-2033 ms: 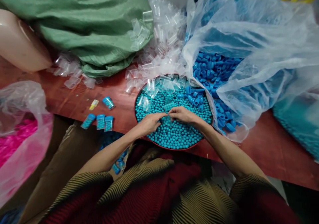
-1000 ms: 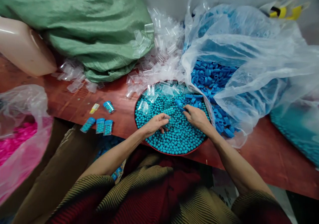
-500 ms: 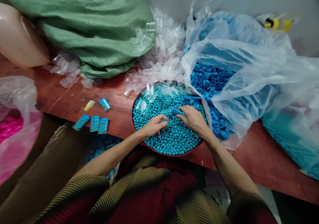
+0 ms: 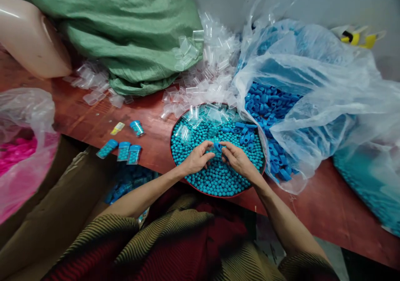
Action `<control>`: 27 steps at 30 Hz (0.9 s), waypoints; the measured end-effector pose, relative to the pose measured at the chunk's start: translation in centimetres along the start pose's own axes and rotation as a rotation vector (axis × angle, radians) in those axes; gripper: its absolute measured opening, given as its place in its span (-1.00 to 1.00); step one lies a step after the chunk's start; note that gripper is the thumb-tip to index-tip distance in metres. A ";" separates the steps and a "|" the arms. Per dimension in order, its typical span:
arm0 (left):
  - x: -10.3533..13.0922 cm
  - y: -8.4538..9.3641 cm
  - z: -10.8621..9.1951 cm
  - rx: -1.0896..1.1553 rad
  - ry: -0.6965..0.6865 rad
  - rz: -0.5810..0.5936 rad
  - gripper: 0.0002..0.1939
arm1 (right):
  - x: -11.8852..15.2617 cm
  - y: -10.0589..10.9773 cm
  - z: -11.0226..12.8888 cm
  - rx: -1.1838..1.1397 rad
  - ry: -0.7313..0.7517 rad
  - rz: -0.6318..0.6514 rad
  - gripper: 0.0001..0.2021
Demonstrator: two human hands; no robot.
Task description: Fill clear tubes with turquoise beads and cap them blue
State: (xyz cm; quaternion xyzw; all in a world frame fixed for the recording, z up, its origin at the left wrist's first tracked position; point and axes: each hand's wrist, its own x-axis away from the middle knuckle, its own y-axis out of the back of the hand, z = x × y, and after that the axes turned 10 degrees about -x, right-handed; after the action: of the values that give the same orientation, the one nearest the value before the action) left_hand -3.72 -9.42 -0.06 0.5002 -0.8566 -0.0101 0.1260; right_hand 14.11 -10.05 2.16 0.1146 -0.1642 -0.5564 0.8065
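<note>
A round red-rimmed tray [image 4: 171, 147] is full of turquoise beads [image 4: 225, 181]. Over it, my left hand [image 4: 198, 158] pinches a small clear container, mostly hidden by the fingers. My right hand [image 4: 238, 158] has thumb and fingers closed on a blue cap [image 4: 218, 147] at that container's end. The two hands almost meet above the beads. Empty clear containers [image 4: 183, 133] and loose blue caps [image 4: 246, 136] lie on the beads at the tray's far side.
Several filled, capped containers [image 4: 134, 154] stand or lie on the red table [image 4: 156, 147] to the left. A green sack [image 4: 140, 43] and a heap of clear containers [image 4: 215, 56] are behind. A plastic bag of blue caps [image 4: 271, 100] lies right. A pink-filled bag [image 4: 18, 152] sits far left.
My right hand's fingers have closed in on the blue cap, and both hands are nearer each other. The whole view has shifted slightly, so the table things appear further right.
</note>
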 end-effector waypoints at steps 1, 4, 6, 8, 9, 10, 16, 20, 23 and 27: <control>0.1 -0.1 0.0 -0.008 0.001 -0.008 -0.68 | 0.1 -0.3 0.0 0.071 0.043 -0.020 -0.61; 0.4 -0.2 -0.3 -0.026 0.006 -0.028 -0.61 | 0.2 -0.5 -0.1 0.237 0.139 -0.048 -0.59; 0.5 -0.2 -0.5 -0.037 0.006 -0.033 -0.57 | 0.3 -0.3 0.0 0.265 0.133 -0.022 -0.58; 0.5 -0.2 -0.7 -0.054 -0.007 -0.035 -0.53 | 0.4 0.1 0.2 0.251 0.109 -0.005 -0.60; 0.5 -0.2 -0.8 -0.066 -0.021 -0.039 -0.51 | 0.4 0.3 0.4 0.239 0.103 0.001 -0.60; 0.5 -0.3 -0.9 -0.079 -0.038 -0.044 -0.49 | 0.4 0.5 0.6 0.231 0.103 0.009 -0.60; 0.6 -0.3 -1.0 -0.012 -0.024 0.014 -0.43 | 0.3 0.7 0.9 0.235 0.108 0.076 -0.62; 1.0 -0.3 -1.1 0.012 -0.007 0.014 -0.47 | 0.8 0.2 0.9 0.272 0.091 0.065 -0.61; 1.2 -0.6 -0.9 -0.015 -0.001 -0.034 -0.57 | 1.4 -0.1 0.7 0.389 0.103 0.091 -0.60; 1.3 -1.3 -0.2 -0.003 0.027 -0.106 -0.64 | 1.4 -0.3 0.2 0.490 0.101 0.140 -0.58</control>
State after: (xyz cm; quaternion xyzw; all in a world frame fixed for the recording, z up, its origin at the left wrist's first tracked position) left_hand -3.15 -11.19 0.25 0.5450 -0.8270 -0.0114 0.1376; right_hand 14.26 -11.46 2.48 0.3226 -0.2612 -0.4362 0.7984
